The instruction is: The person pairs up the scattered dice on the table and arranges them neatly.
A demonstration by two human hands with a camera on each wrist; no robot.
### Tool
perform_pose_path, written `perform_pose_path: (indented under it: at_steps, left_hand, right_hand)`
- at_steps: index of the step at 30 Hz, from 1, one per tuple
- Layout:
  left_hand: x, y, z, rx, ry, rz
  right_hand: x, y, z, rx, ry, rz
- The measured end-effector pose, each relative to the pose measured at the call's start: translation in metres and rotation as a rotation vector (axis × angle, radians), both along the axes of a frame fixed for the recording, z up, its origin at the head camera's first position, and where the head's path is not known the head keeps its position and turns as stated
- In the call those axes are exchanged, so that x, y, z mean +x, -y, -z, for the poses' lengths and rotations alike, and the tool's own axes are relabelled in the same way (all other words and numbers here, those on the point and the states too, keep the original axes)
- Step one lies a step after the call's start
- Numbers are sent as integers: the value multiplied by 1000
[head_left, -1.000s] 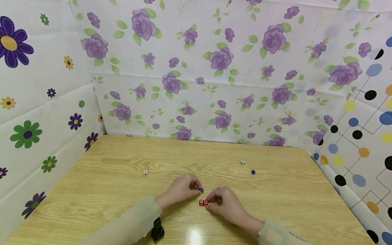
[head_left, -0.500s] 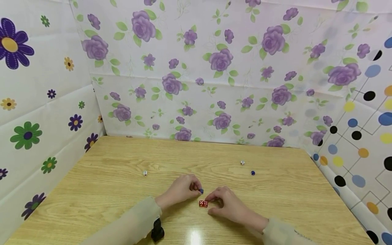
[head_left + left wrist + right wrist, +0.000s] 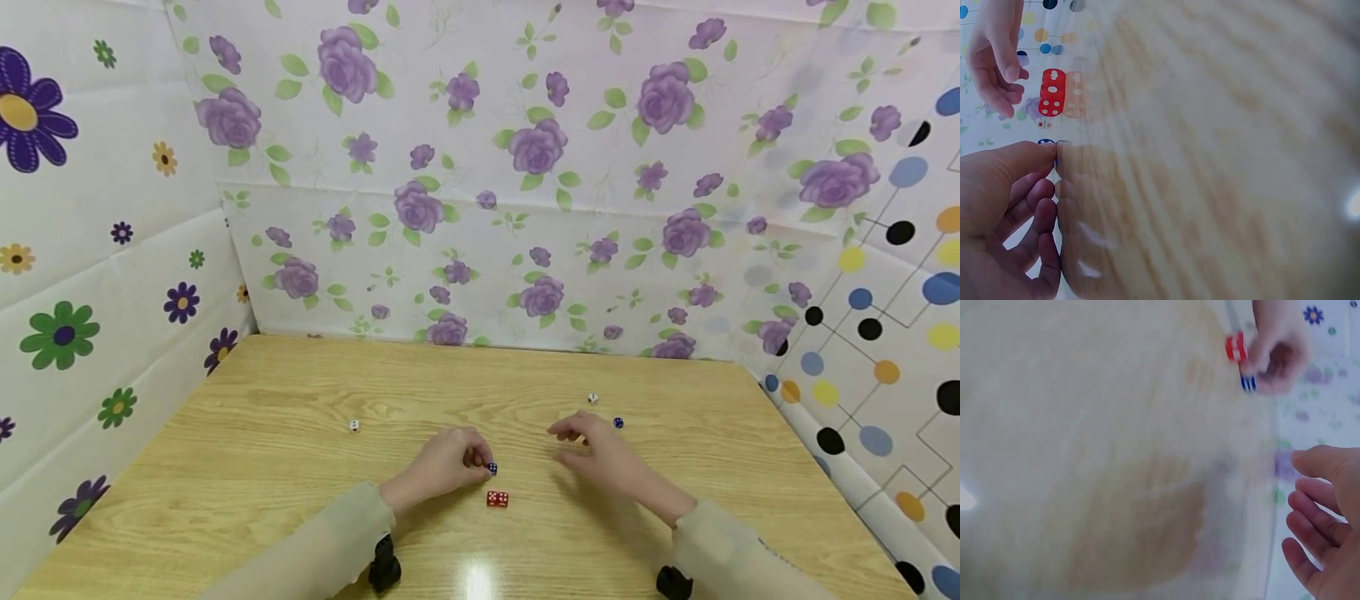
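Observation:
Between the thumb and a finger, my left hand (image 3: 442, 462) pinches a blue die (image 3: 492, 469) down at the tabletop. Just in front of it, nearer to me, two red dice (image 3: 497, 499) lie side by side and touching. My right hand (image 3: 600, 454) is over the table to the right with its fingers apart and holding nothing. Close beyond its knuckles lies a second blue die (image 3: 618, 422). The right wrist view shows the free fingers and thumb (image 3: 1316, 462) spread, with the red dice and pinched blue die farther off.
A white die (image 3: 592, 398) lies at the back right, another white die (image 3: 355, 426) at the left. The wooden table (image 3: 300, 375) is bounded by flowered and dotted cloth walls. Black wrist straps (image 3: 385, 567) show at the sleeves.
My right hand has let go of the red dice and moved away to the right and farther back, toward the blue die. The left hand stays in place with its blue die.

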State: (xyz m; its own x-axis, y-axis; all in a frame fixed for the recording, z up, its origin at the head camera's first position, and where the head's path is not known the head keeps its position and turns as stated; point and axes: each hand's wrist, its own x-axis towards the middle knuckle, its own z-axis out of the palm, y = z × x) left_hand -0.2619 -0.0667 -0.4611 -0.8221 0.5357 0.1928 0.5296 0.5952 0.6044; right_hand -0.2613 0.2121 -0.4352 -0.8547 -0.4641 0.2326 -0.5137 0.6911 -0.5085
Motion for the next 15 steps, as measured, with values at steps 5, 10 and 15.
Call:
perform_pose_path:
  at_steps: [5,10,15]
  left_hand:
    - [0,-1,0,4,6,5]
    - [-2,-2,0,5,12,9]
    - [-2,0,1,6,20,7]
  right_hand:
    - [-15,-16,2,40,-98,127]
    - [-24,-31,4,73,-134,207]
    - [-29,-42,6,105,-86,225]
